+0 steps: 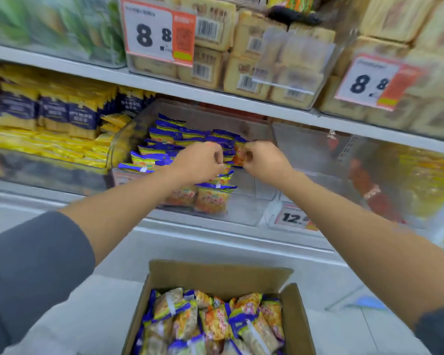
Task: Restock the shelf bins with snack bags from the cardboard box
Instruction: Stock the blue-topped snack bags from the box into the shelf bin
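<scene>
You reached both arms into the clear bin on the middle shelf, where blue-and-yellow snack bags stood in rows along its left side while the bin's right part lay bare. Your left hand sat over the front rows with its fingers curled down onto the bag tops; motion blur hid whether that grip actually held a bag, so I cannot tell. Your right hand, just beside the left, had a narrow grip, thumb and fingers pinched on the edge of an orange bag at the right end of the rows. Below your arms, the cardboard box stood open on the floor in front of the shelf, filled with more loose bags of the same kind. A price tag reading 12 hung on the bin's front. To the left of the bin lay yellow-and-navy packs, and on the shelf above sat tan wrapped cakes behind a tag marked 8.8. A grey sleeve covered your left upper arm.
</scene>
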`<act>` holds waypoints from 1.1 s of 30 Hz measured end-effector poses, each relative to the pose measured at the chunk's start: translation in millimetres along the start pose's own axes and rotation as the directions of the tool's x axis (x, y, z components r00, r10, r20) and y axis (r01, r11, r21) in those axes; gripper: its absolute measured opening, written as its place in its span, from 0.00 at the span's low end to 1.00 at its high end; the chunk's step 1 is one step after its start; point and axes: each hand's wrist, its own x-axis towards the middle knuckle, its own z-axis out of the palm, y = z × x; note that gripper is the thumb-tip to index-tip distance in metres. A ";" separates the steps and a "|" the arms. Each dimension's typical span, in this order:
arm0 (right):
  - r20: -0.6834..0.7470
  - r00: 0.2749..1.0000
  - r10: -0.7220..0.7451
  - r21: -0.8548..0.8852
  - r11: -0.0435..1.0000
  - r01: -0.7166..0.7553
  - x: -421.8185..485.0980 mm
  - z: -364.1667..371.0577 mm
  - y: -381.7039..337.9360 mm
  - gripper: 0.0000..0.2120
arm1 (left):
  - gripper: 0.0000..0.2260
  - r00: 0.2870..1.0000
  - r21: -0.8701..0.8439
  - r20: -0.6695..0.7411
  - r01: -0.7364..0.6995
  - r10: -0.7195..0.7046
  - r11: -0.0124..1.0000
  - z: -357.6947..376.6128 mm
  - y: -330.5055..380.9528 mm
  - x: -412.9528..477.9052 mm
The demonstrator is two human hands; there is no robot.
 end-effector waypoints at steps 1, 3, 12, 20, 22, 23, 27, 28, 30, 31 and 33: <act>-0.050 0.999 -0.015 0.045 0.999 0.018 -20.4 -0.8 -6.0 0.02 | 0.04 1.000 0.023 -0.010 -0.008 0.008 1.000 1.2 6.7 -16.2; -0.089 0.996 -0.006 0.119 0.993 0.017 -61.5 0.1 -16.4 0.04 | 0.05 1.000 0.059 0.008 -0.021 0.021 0.998 6.2 16.5 -48.5; 0.560 0.829 0.002 0.323 0.920 -0.220 -218.1 104.2 -12.6 0.04 | 0.05 0.901 -0.059 0.395 0.218 -0.177 0.974 95.7 -44.8 -177.0; 0.780 0.625 -0.005 0.448 0.702 -0.554 -255.0 193.0 -39.4 0.18 | 0.03 0.844 -0.180 0.458 0.397 -0.280 0.900 144.0 -80.9 -211.3; 0.853 0.520 -0.049 0.412 0.675 -0.612 -262.4 209.4 -55.7 0.29 | 0.06 0.833 -0.174 0.477 0.404 -0.282 0.898 145.6 -84.1 -215.4; 0.873 0.483 -0.062 0.396 0.668 -0.630 -267.3 215.0 -61.0 0.31 | 0.09 0.828 -0.173 0.491 0.399 -0.272 0.901 145.3 -85.5 -217.8; 0.842 0.539 0.006 0.442 0.564 -0.698 -265.2 213.7 -64.1 0.25 | 0.17 0.814 -0.199 0.537 0.377 -0.221 0.905 139.7 -81.2 -222.9; 0.822 0.568 0.049 0.474 0.494 -0.729 -259.5 207.6 -61.3 0.24 | 0.19 0.808 -0.197 0.555 0.358 -0.197 0.913 136.6 -77.0 -221.9; 0.791 0.593 0.148 0.537 0.296 -0.790 -246.3 190.7 -54.6 0.22 | 0.24 0.797 -0.188 0.592 0.278 -0.117 0.942 129.7 -66.2 -218.8; 0.787 0.589 0.185 0.553 0.212 -0.806 -240.4 180.2 -50.8 0.20 | 0.27 0.795 -0.195 0.603 0.232 -0.070 0.953 126.8 -60.2 -217.2; 0.810 0.555 0.191 0.543 0.114 -0.832 -233.3 156.9 -42.1 0.17 | 0.29 0.790 -0.240 0.613 0.204 -0.015 0.949 120.1 -47.7 -213.0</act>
